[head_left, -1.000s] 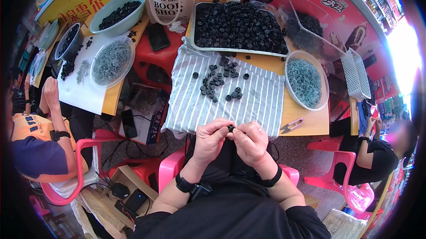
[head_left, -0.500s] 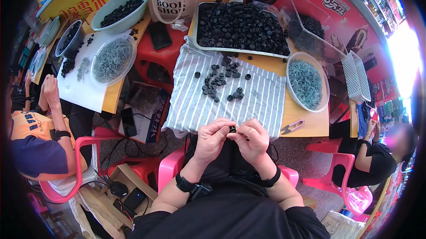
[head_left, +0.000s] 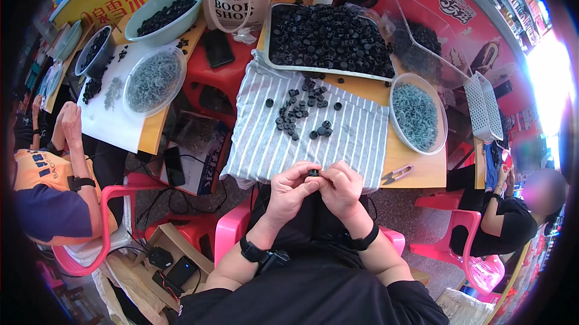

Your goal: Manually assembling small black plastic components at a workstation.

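Far L, a co-worker in an orange-and-navy top (head_left: 42,171) sits apart from you. Next, a pale green basin (head_left: 175,31) of black caps; just in front, a round clear tub (head_left: 183,73) w/ a tangle of fine greyish pieces, too small to ID. Center: a grey-and-white striped cloth (head_left: 256,150) over the counter (head_left: 429,171), bearing loose black caps (head_left: 289,126) in a scattered group. Your L hand (head_left: 291,189), near the cloth's front edge, pinches one small black cap (head_left: 313,172) b/w thumb & forefinger, rim showing up top. Your R hand (head_left: 342,191) is closed in a pinch too, fingertips on the cap's R side; whether a finer part sits under them is hidden. Behind the cloth, a white-rimmed tray (head_left: 338,73) heaped w/ more caps. To the R, thread snips (head_left: 398,174) lie on bare counter, near a second round tub (head_left: 442,114) of fine bluish-grey pieces. Far R, a co-worker in black (head_left: 509,219).

Technique (judgement): brace the cap w/ L thumb, let R fingertips do the fine work, & press evenly, i.e. no sideways shove, as a smooth, round part prob. slips or spins. Tilt the rim toward you so both sides show; wrists level, elbows relaxed.
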The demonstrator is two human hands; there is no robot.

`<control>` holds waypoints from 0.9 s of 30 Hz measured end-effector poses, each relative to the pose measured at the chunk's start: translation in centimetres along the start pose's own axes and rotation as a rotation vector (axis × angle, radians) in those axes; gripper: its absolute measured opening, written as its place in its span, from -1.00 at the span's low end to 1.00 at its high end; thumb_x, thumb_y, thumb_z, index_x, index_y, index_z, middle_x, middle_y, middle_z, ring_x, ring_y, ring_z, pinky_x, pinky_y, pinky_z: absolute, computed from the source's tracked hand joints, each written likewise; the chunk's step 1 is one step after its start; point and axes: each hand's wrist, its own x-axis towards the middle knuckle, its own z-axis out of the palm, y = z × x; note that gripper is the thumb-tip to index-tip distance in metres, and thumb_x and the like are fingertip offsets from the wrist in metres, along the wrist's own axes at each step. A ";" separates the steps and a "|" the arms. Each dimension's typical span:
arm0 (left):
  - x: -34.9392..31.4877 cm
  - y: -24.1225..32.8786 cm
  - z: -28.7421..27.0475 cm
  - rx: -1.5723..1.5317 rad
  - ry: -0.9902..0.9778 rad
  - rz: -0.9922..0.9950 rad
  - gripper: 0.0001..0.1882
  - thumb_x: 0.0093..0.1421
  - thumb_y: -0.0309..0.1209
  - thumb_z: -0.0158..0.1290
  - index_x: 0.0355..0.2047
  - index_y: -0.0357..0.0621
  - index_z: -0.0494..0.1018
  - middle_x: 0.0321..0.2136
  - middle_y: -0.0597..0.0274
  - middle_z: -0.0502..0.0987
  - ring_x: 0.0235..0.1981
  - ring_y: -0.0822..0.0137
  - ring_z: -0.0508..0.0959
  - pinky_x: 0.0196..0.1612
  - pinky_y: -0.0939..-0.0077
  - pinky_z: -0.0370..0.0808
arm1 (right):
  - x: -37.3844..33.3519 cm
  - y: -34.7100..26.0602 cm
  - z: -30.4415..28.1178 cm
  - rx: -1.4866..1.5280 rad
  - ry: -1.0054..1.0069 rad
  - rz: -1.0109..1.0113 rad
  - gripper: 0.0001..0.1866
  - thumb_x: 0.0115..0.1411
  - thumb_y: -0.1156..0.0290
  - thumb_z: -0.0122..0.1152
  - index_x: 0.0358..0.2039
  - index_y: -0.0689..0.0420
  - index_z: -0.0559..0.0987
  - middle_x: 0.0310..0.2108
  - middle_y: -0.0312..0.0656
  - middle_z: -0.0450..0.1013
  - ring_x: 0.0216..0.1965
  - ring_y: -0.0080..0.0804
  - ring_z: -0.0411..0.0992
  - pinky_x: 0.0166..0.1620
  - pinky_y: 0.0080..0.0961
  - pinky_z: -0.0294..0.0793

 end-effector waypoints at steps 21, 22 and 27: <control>-0.3 -0.2 0.5 0.081 -0.063 0.028 -0.49 0.32 -0.60 0.08 0.28 -0.33 0.32 0.00 0.08 0.55 -0.12 0.38 0.59 -0.03 0.49 0.56 | 2.3 -0.3 -4.1 -0.112 -0.118 -0.016 -0.75 -0.14 0.52 0.46 -0.46 0.20 0.53 -0.44 -0.14 0.46 -0.46 -0.18 0.50 -0.40 -0.30 0.48; -0.1 -0.3 0.2 0.078 -0.056 0.028 -0.49 0.32 -0.60 0.08 0.28 -0.33 0.32 0.00 0.08 0.55 -0.12 0.38 0.59 -0.03 0.49 0.56 | 2.5 -0.1 -4.7 -0.094 -0.102 0.029 -0.76 -0.12 0.54 0.46 -0.49 0.20 0.52 -0.48 -0.14 0.45 -0.52 -0.19 0.48 -0.46 -0.34 0.46; 0.0 -0.3 -0.1 0.149 -0.124 0.025 -0.54 0.32 -0.53 0.11 0.22 -0.32 0.39 -0.03 0.02 0.54 -0.11 0.26 0.61 -0.04 0.44 0.57 | 4.1 0.2 -6.1 -0.105 -0.088 -0.102 -0.67 -0.09 0.62 0.45 -0.62 0.17 0.37 -0.54 -0.11 0.49 -0.65 -0.32 0.45 -0.60 -0.49 0.39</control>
